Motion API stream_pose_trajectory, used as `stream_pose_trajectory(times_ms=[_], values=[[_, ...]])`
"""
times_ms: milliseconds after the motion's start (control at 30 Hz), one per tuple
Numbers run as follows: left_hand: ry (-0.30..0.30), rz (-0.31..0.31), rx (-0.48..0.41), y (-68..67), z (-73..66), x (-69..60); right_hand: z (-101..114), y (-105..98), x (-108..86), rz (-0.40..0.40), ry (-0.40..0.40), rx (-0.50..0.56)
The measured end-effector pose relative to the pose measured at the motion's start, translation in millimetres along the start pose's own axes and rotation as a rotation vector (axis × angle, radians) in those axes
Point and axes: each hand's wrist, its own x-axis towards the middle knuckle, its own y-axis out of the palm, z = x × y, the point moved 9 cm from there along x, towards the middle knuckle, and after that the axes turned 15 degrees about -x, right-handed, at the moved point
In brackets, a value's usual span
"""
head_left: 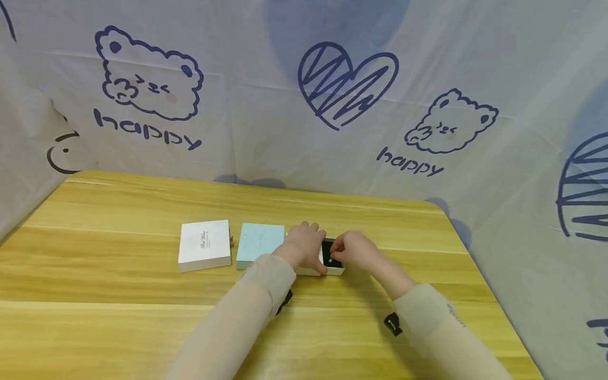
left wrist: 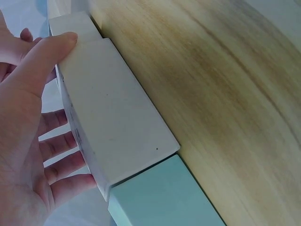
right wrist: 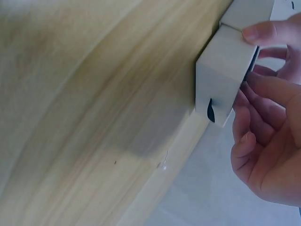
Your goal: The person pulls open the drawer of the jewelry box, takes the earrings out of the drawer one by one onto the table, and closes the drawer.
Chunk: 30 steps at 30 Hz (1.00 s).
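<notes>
A white drawer-style box [left wrist: 115, 103] lies on the table, its inner tray [right wrist: 225, 61] slid partway out to the right. My left hand [head_left: 304, 244] grips the box, thumb on its near side and fingers at its far side. Black lining [head_left: 328, 247] shows inside the tray. There a small shiny piece of jewellery [head_left: 331, 260] sits at the fingertips of my right hand [head_left: 355, 249], which pinches it. In the right wrist view the tray wall hides those fingertips. The tray's end wall has a dark slot [right wrist: 210, 110].
A light-blue box [head_left: 260, 241] stands against the white box's left end. Farther left lies a larger white box [head_left: 205, 244] with printed lettering and a small red tab [head_left: 231, 241] on its right side. Behind the wooden table [head_left: 119, 327] hangs a printed cloth [head_left: 266, 105].
</notes>
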Motion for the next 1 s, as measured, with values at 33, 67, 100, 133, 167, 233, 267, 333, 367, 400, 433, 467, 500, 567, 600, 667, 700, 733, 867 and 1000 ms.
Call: stream_pose_trajectory(times_ms=[33,67,100,133,167,233,267,333,367,400,433,467,500,567,600,667,700,733,867,1000], values=[[0.0,0.0,-0.001,0.1,0.1,0.2,1.6,2.1,-0.1,0.013,-0.002,-0.004],[-0.001,0.0,-0.003,0.3,0.2,0.4,2.6,4.0,-0.4,0.025,0.002,-0.006],[-0.002,0.003,-0.004,0.6,0.3,0.6,3.7,5.0,-0.5,0.032,0.003,-0.011],[-0.002,0.003,-0.005,0.7,0.4,0.7,4.2,6.2,-0.7,0.038,0.008,-0.017],[-0.003,0.003,-0.007,0.9,0.4,0.8,4.9,6.7,-0.9,0.041,0.011,-0.021],[-0.003,0.003,-0.006,1.1,0.4,1.1,6.0,7.5,-1.1,0.042,0.014,-0.032],[-0.003,0.003,-0.006,1.3,0.4,1.1,6.3,7.8,-1.1,0.04,0.014,-0.037],[-0.001,0.002,-0.005,1.2,0.1,0.7,6.9,8.6,-1.0,0.038,0.015,-0.049],[0.0,0.003,-0.004,1.0,0.0,0.4,7.5,8.6,-0.9,0.033,0.012,-0.057],[0.001,0.002,-0.001,0.7,-0.2,0.1,8.0,8.5,-0.8,0.03,0.01,-0.066],[0.002,0.003,0.001,0.3,-0.4,-0.4,8.2,8.4,-0.7,0.026,0.009,-0.076],[0.003,0.002,0.002,0.1,-0.7,-0.5,8.1,8.3,-0.7,0.026,0.015,-0.078],[0.005,0.0,0.001,-0.3,-1.0,-0.6,8.5,8.0,-0.7,0.023,0.016,-0.086],[0.007,-0.002,-0.001,-0.5,-1.3,-1.0,9.4,7.7,-0.7,0.02,0.015,-0.091],[0.008,-0.003,-0.002,-0.6,-1.3,-1.1,9.6,7.9,-0.4,0.02,0.016,-0.092],[0.01,-0.004,-0.005,-0.7,-1.5,-1.1,9.9,7.9,-0.3,0.018,0.015,-0.089],[0.01,-0.004,-0.005,-0.7,-1.6,-1.1,10.1,7.9,-0.3,0.016,0.013,-0.087],[0.01,-0.003,-0.004,-0.6,-1.5,-1.1,10.1,7.7,-0.4,0.014,0.012,-0.08],[0.008,0.001,-0.001,-0.4,-1.0,-1.0,9.4,4.9,-1.2,-0.006,-0.004,-0.032],[0.005,0.002,0.005,-0.4,-0.6,-0.4,4.9,-2.8,-3.7,-0.029,-0.017,0.042]])
